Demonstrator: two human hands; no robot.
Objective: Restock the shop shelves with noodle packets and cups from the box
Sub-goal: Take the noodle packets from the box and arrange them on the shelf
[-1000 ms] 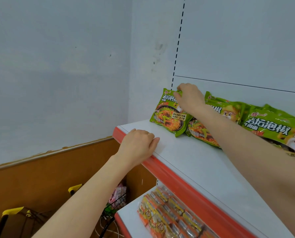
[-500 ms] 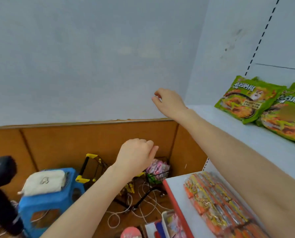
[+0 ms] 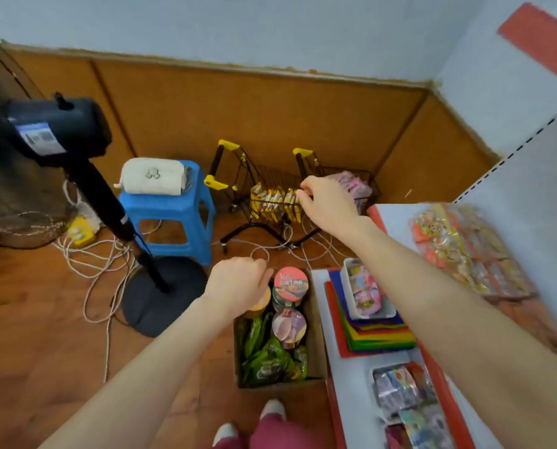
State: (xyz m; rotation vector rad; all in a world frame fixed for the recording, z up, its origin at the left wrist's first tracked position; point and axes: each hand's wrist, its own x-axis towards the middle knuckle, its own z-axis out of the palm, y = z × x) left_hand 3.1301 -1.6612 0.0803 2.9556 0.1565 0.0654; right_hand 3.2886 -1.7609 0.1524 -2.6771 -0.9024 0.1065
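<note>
An open cardboard box (image 3: pixel 316 338) stands on the wooden floor against the shelf unit. It holds green noodle packets (image 3: pixel 270 354) and noodle cups, one with a red lid (image 3: pixel 290 283) and one with a purple lid (image 3: pixel 289 325). My left hand (image 3: pixel 238 283) hovers over the box's far left corner, fingers curled, above an orange cup lid (image 3: pixel 260 305). It holds nothing that I can see. My right hand (image 3: pixel 327 202) hangs in the air above the small trolleys, fingers loosely curled and empty. Orange noodle packets (image 3: pixel 465 247) lie on a white shelf (image 3: pixel 397 218) at right.
A blue stool (image 3: pixel 170 215) with a white pouch, a black fan stand (image 3: pixel 160 293) and loose cables fill the floor at left. Two small wire trolleys (image 3: pixel 264 196) stand by the wall. A white tub of sachets (image 3: pixel 364 293) sits on coloured sheets on the lowest shelf.
My view has swung down from the top shelf to the floor and the box. Both hands have come down, the left one over the box. The green packets stay on the top shelf, out of view.
</note>
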